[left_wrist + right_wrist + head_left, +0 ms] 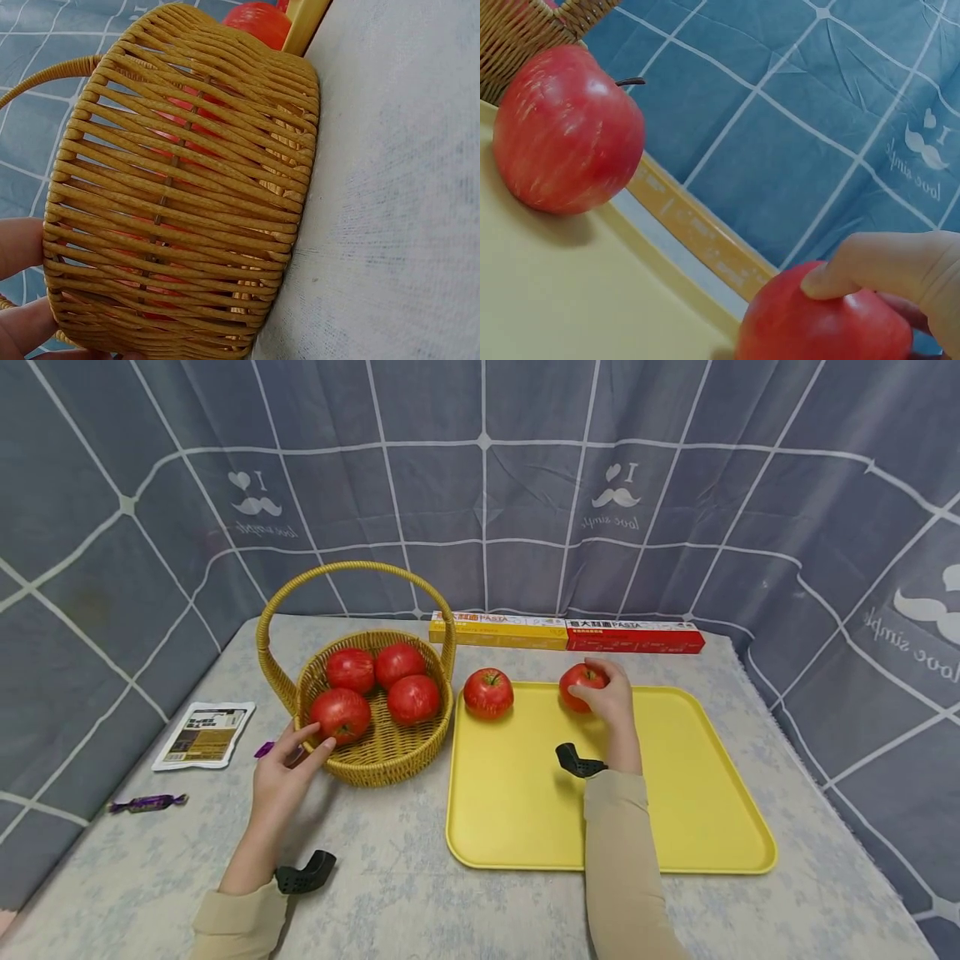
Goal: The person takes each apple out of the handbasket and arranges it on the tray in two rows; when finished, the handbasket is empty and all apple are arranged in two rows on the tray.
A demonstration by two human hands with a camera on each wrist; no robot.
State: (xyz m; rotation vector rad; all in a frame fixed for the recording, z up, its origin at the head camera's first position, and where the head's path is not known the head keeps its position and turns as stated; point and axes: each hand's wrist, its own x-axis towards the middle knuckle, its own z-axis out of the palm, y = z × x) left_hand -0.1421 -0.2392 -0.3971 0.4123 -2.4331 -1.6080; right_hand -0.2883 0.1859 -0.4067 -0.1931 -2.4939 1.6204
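Note:
A wicker basket (pixel 390 758) with a hoop handle holds several red apples (pixel 341 712). My left hand (pixel 288 762) rests against its near-left wall with fingers straight; the left wrist view shows the basket wall (pixel 187 187) close up with fingertips (pixel 19 247) at its edge. A yellow tray (pixel 675 810) lies to the right. One apple (pixel 488 692) stands at its far-left corner, seen also as the apple (pixel 566 131) in the right wrist view. My right hand (pixel 609 695) grips a second apple (pixel 580 683) at the tray's far edge, the gripped apple (pixel 821 322) under my fingers (pixel 870 266).
Two long pasta boxes, yellow (pixel 497 630) and red (pixel 634 637), lie along the table's back edge. A flat packet (pixel 204 735) and a purple wrapped candy (pixel 146 803) sit at the left. A grey checked curtain (pixel 480 485) surrounds the table.

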